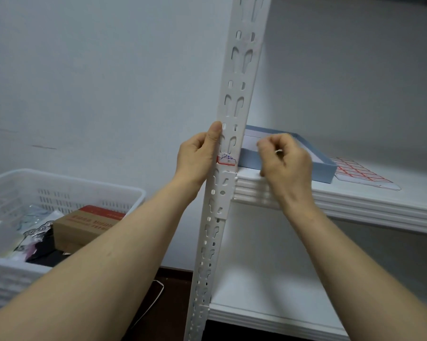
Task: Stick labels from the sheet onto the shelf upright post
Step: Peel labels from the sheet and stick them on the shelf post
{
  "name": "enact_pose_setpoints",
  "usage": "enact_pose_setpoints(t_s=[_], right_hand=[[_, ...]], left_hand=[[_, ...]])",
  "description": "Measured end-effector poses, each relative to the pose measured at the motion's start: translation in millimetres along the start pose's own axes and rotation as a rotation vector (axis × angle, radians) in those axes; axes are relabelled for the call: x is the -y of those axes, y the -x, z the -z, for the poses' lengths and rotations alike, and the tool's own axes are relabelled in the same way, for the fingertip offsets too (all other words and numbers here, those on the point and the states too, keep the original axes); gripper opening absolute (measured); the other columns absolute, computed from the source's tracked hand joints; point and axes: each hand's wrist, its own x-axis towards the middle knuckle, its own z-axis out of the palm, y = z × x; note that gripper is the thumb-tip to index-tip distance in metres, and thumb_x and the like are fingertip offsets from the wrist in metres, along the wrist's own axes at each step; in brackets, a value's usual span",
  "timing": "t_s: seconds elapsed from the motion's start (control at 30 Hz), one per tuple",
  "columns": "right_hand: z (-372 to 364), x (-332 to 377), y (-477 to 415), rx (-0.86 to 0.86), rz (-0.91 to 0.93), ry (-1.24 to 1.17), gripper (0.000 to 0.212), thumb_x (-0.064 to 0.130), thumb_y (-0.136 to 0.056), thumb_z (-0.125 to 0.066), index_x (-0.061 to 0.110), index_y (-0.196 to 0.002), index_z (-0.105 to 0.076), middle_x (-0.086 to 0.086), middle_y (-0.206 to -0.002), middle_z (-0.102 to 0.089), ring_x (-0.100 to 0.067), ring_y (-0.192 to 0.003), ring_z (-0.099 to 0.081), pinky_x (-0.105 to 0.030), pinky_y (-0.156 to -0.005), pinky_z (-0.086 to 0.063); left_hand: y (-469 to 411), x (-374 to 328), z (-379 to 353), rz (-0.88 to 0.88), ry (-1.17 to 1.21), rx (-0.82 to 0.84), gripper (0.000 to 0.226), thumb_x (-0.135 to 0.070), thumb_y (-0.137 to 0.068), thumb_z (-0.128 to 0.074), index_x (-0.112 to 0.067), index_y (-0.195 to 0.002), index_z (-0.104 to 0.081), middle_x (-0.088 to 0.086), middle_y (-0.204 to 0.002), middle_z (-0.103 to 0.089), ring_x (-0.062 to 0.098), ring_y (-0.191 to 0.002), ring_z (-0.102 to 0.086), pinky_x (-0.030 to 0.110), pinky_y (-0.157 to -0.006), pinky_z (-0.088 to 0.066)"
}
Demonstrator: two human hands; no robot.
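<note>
right grip (285,163), pinching what seems a small white label (279,151), hangs just right of the upright white slotted post (237,94).

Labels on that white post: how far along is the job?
Done: one red-edged label, with writing, is stuck on the post just above the shelf. In hand: the left hand holds the post beside that label; the right hand, curled, seems to pinch a small white scrap, perhaps the next label. Left: the sheet on the shelf shows many more labels.
</note>
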Motion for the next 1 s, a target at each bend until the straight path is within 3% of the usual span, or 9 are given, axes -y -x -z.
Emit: enact_pose_setpoints(t_s=[0.1, 0.17, 0.2, 0.3, 0.4, 0.53, 0.63, 0.73, 1.0], right_hand=[[23, 7, -25, 0.009, -0.293, -0.252, 0.030, 0.040, -0.086, -0.060, 0.018, -0.067, -0.052, 0.004, -0.060, -0.054, -0.014, -0.045, -0.049, -0.024, -0.044, -0.036], [36, 10, -39, 0.049, -0.414, -0.264, 0.031, 0.038, -0.081, -0.068, 0.015, -0.068, -0.052, 0.000, -0.057, -0.051, -0.013, -0.043, -0.043, -0.021, -0.039, -0.032], [42, 9, -45, 0.072, -0.437, -0.254, 0.030, 0.035, -0.079, -0.072, 0.015, -0.068, -0.053, -0.001, -0.057, -0.050, -0.013, -0.043, -0.042, -0.020, -0.037, -0.031], [57, 3, -63, 0.138, -0.468, -0.296, 0.026, 0.024, -0.078, -0.075, 0.011, -0.066, -0.056, -0.004, -0.058, -0.049, -0.012, -0.042, -0.040, -0.019, -0.034, -0.031], [72, -6, -76, 0.179, -0.521, -0.374, 0.022, 0.017, -0.079, -0.073, 0.004, -0.068, -0.058, -0.007, -0.061, -0.055, -0.010, -0.041, -0.043, -0.016, -0.033, -0.032], [85, -19, -89, 0.200, -0.595, -0.502, 0.019, 0.010, -0.082, -0.069, 0.001, -0.068, -0.059, -0.007, -0.057, -0.062, -0.006, -0.037, -0.046, -0.014, -0.032, -0.031], [89, -28, -96, 0.242, -0.612, -0.510, 0.017, 0.010, -0.081, -0.069, 0.001, -0.069, -0.060, -0.003, -0.052, -0.063, -0.005, -0.036, -0.046, -0.014, -0.031, -0.031], [88, -33, -100, 0.266, -0.582, -0.473, 0.017, 0.009, -0.080, -0.070, 0.001, -0.069, -0.061, -0.001, -0.049, -0.063, -0.004, -0.035, -0.049, -0.013, -0.029, -0.031], [82, -38, -112, 0.293, -0.632, -0.576, 0.007, -0.012, -0.081, -0.060, -0.012, -0.088, -0.062, -0.014, -0.057, -0.068, -0.018, -0.052, -0.068, -0.019, -0.051, -0.056]], left_hand=[[4, -2, -9, -0.052, -0.226, -0.133, 0.042, -0.048, -0.095, -0.047, -0.013, -0.074, -0.057, 0.003, -0.079, -0.051, 0.019, -0.078, -0.046, 0.027, -0.069, -0.032], [15, -11, -20, -0.241, -0.444, -0.346, 0.026, -0.032, -0.095, -0.049, -0.015, -0.112, -0.060, 0.008, -0.117, -0.049, 0.021, -0.109, -0.042, 0.015, -0.085, -0.024], [21, -19, -27, -0.412, -0.461, -0.407, 0.031, -0.022, -0.092, -0.050, -0.011, -0.121, -0.056, 0.011, -0.124, -0.043, 0.020, -0.111, -0.038, 0.012, -0.090, -0.020], [29, -34, -53, -0.713, -0.384, -0.230, 0.037, -0.011, -0.083, -0.045, -0.007, -0.118, -0.057, 0.008, -0.116, -0.044, 0.013, -0.105, -0.041, 0.014, -0.094, -0.031], [28, -49, -76, -0.421, -0.299, 0.021, 0.032, -0.007, -0.091, -0.045, -0.013, -0.121, -0.056, -0.001, -0.114, -0.055, 0.011, -0.097, -0.052, 0.025, -0.092, -0.045], [13, -60, -101, -0.169, -0.277, 0.131, 0.028, -0.009, -0.092, -0.050, -0.013, -0.116, -0.066, 0.001, -0.114, -0.067, 0.015, -0.107, -0.060, 0.026, -0.097, -0.046], [4, -66, -115, -0.088, -0.237, 0.221, 0.029, -0.008, -0.090, -0.056, -0.008, -0.118, -0.066, 0.008, -0.111, -0.069, 0.021, -0.101, -0.064, 0.032, -0.092, -0.051], [-3, -67, -125, -0.040, -0.242, 0.282, 0.030, -0.007, -0.089, -0.060, -0.004, -0.118, -0.064, 0.010, -0.094, -0.067, 0.015, -0.069, -0.057, 0.024, -0.066, -0.049], [-18, -63, -129, 0.061, -0.265, 0.249, 0.028, 0.003, -0.085, -0.063, 0.002, -0.113, -0.064, 0.017, -0.099, -0.067, 0.024, -0.087, -0.066, 0.031, -0.088, -0.054]])
